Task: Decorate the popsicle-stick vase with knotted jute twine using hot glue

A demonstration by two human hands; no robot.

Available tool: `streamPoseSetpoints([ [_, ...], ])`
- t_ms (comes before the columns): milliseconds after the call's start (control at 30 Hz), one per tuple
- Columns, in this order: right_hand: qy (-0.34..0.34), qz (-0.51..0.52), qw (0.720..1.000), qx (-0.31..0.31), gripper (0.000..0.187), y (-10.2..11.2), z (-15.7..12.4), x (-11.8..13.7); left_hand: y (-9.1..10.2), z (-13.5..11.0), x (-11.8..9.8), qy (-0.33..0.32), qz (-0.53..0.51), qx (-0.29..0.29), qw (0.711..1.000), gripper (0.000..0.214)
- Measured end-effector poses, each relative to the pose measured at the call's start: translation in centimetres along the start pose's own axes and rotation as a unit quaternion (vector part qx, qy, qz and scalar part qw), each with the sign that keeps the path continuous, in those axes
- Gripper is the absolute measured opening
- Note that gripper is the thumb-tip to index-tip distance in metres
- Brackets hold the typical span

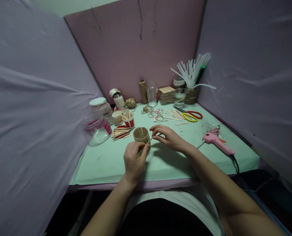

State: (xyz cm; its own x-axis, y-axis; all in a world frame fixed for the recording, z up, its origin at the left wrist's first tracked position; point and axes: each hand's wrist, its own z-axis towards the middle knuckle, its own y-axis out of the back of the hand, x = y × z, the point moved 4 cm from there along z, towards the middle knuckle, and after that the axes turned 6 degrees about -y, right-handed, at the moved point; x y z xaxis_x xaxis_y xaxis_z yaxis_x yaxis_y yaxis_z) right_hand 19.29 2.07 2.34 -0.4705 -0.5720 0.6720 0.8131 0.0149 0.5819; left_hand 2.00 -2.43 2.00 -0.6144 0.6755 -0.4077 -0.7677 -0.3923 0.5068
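Brown pot [139, 138] stands centrally on the surface [106, 164]. Left hand [135, 159] grasps its near side; right hand [168, 137] pinches a pale strip [150, 140] at its right. Uneven pull could tip the pot.

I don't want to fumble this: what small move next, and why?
Probably ease the pale strip against the small brown cup: your right hand seems to pinch it beside the cup, and your left hand is at the near side.
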Motion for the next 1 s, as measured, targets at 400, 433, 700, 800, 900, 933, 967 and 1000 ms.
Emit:
streamPoseSetpoints([
  [400,-0.019,0.211,0.973,0.09,0.014,-0.4,1.6,-1.5,0.8,0.2,0.1,-0.004,0.053,-0.043,0.998,0.008],
  [433,-0.02,0.233,0.968,0.096,0.015,-0.5,1.7,-1.6,0.7,0.3,0.0,-0.007,0.056,-0.051,0.997,0.008],
  [700,-0.046,0.307,0.944,0.108,0.023,-1.0,2.1,-2.3,0.3,0.6,0.3,0.014,0.0,-0.039,0.999,0.012],
  [800,-0.047,0.316,0.942,0.104,0.024,-1.1,2.2,-2.5,0.3,0.6,0.4,0.021,-0.001,-0.035,0.999,0.014],
  [900,-0.044,0.321,0.941,0.099,0.022,-1.1,2.4,-2.7,0.3,0.7,0.3,0.026,0.002,-0.03,0.999,0.014],
  [933,-0.044,0.32,0.941,0.1,0.022,-1.0,2.4,-2.8,0.3,0.7,0.3,0.027,0.003,-0.029,0.999,0.014],
  [967,-0.043,0.318,0.942,0.102,0.021,-1.1,2.4,-2.9,0.3,0.8,0.3,0.028,0.004,-0.028,0.999,0.014],
  [1000,-0.044,0.316,0.942,0.103,0.021,-1.1,2.5,-3.0,0.3,0.8,0.4,0.029,0.004,-0.027,0.999,0.013],
])
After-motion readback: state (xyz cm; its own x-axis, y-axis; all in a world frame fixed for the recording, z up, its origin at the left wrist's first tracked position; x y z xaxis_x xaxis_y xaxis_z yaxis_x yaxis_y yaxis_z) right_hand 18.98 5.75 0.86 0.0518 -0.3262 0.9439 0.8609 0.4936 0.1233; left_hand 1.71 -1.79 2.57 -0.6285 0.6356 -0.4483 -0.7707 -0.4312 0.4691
